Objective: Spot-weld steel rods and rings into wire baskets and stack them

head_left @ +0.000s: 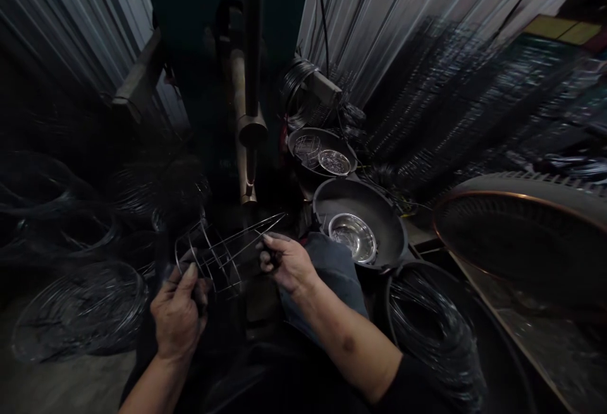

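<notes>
A wire frame (220,256) of thin metal rods and curved hoops hangs in front of me, below the tip of a dark upright machine rod (251,167). My left hand (180,306) grips its rounded left end, with the thumb pressed on the wire. At the frame's narrow right part, my right hand (282,259) is closed, fingers pinched near a thin wire. Whether that wire is part of the frame or a separate piece is too dark to tell.
A large black pan (389,224) holds a shiny metal bowl (353,237). Behind it, a smaller pan (303,139) contains wire pieces and another bowl. Coiled wire (431,332) lies at the right, wire rings (80,306) at the left. A round fan-like guard (521,231) stands far right.
</notes>
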`<state>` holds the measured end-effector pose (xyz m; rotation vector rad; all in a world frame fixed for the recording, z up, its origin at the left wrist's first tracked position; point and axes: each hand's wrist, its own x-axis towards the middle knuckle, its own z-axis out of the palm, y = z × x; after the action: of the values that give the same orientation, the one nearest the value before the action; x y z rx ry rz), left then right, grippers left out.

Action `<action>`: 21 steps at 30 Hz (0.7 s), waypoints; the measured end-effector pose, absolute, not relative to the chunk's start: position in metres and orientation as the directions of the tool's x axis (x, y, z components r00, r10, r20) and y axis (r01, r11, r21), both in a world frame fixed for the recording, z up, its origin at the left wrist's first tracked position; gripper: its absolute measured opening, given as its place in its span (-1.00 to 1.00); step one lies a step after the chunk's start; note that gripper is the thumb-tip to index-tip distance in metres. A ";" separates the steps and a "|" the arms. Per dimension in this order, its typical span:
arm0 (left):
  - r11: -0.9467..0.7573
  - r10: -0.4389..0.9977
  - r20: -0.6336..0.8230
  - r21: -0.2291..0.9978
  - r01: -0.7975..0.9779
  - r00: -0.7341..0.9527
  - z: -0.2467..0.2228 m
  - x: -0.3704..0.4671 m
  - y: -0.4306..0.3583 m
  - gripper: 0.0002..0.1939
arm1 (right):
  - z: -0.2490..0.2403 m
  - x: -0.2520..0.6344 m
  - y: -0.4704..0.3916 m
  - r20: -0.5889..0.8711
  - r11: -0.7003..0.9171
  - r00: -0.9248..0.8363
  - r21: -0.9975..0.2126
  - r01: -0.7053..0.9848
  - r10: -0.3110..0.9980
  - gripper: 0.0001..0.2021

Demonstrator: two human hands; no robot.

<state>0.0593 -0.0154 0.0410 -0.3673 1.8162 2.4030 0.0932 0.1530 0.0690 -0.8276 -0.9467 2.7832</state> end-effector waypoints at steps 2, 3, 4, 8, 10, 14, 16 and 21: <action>-0.281 -0.064 -0.248 0.934 -0.221 -0.967 0.044 0.057 -0.014 -0.66 | 0.072 0.089 0.149 -0.472 -0.821 -0.849 -0.565 0.082 0.239 -0.82; -0.276 -0.068 -0.240 0.937 -0.213 -0.968 0.045 0.056 -0.013 -0.65 | 0.073 0.088 0.148 -0.480 -0.830 -0.842 -0.553 0.070 0.248 -0.82; -0.269 -0.068 -0.233 0.940 -0.207 -0.970 0.047 0.055 -0.012 -0.64 | 0.074 0.086 0.147 -0.490 -0.840 -0.832 -0.540 0.054 0.261 -0.81; -0.255 -0.072 -0.226 0.946 -0.201 -0.971 0.049 0.051 -0.008 -0.66 | 0.075 0.079 0.143 -0.501 -0.866 -0.806 -0.500 -0.028 0.316 -0.79; -0.260 -0.077 -0.224 0.945 -0.198 -0.971 0.049 0.047 -0.006 -0.67 | 0.075 0.075 0.143 -0.490 -0.866 -0.807 -0.498 -0.052 0.330 -0.78; -0.266 -0.084 -0.239 0.941 -0.209 -0.967 0.053 0.038 0.000 -0.66 | 0.072 0.064 0.144 -0.458 -0.844 -0.806 -0.528 -0.092 0.375 -0.76; -0.253 -0.096 -0.250 0.942 -0.219 -0.963 0.057 0.034 0.003 -0.66 | 0.072 0.058 0.145 -0.442 -0.835 -0.804 -0.538 -0.119 0.399 -0.75; -0.247 -0.118 -0.257 0.943 -0.222 -0.959 0.062 0.026 0.008 -0.65 | 0.073 0.047 0.145 -0.418 -0.821 -0.797 -0.547 -0.162 0.435 -0.73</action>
<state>0.0256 0.0085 0.0623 -0.4267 1.8845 2.3915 0.0465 0.1450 0.0730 -0.7791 -0.7135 2.6075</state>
